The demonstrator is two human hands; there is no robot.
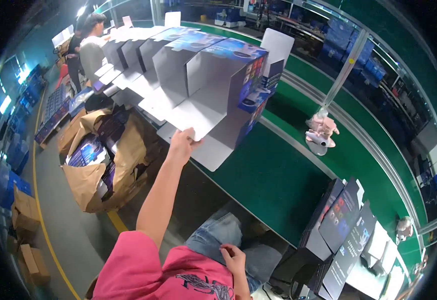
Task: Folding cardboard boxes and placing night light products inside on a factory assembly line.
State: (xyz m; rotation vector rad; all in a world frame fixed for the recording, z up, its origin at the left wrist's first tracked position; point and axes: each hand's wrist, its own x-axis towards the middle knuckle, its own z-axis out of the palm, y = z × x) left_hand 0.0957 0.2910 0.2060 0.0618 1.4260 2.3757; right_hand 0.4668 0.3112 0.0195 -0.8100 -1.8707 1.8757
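Near the front edge of the bench, my left hand [182, 145] pinches the white bottom flap of an open cardboard box [213, 102]. The box lies on its side, with its white inside facing me and dark, colourful printing outside. More open boxes [123, 55] of this kind stand in a row to its left. Another printed box [253, 117] shows beneath and behind the held one. My right hand [235, 261] hovers by my lap, fingers loosely bent and slightly apart, with nothing visible in them.
Flattened printed cartons [341, 225] stack on the right of the green bench [263, 185]. Wrapped pink-and-white toys [321, 131] sit on the green conveyor behind. A large brown paper-lined container [123, 155] of printed boxes stands at left on the floor. A co-worker [92, 50] stands at far left.
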